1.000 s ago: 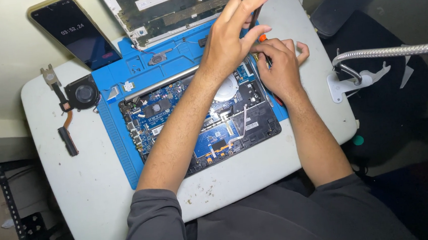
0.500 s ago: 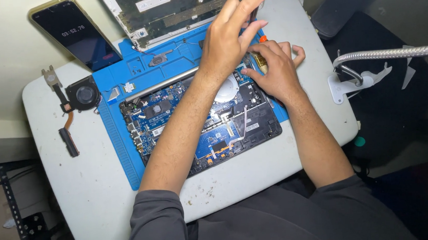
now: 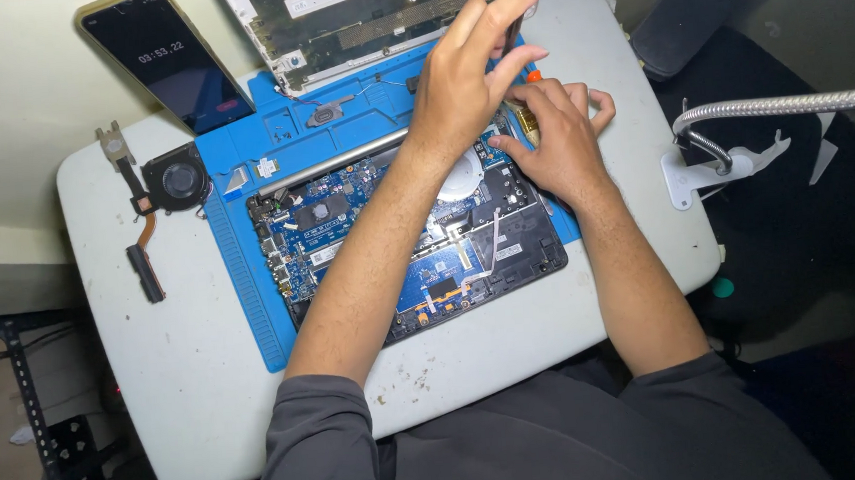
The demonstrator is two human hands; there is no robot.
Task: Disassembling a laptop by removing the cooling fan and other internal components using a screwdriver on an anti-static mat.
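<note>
- Left hand (image 3: 467, 87) arches over the far right corner of the opened laptop (image 3: 408, 241); fingers spread, grip loose, nothing visibly held.
- Right hand (image 3: 556, 141) sits just beside it, grip closed on a small screwdriver (image 3: 529, 113) with an orange tip, pointed down at that corner.
- Laptop lies on a blue mat (image 3: 252, 312) on the counter (image 3: 157, 389); removed fan (image 3: 175, 179) and phone (image 3: 164, 58) lie to the left.
- Judgement: keep the driver upright and let the left fingers steady it.
- Against half a second ago: hands hardly moved, same corner.
</note>
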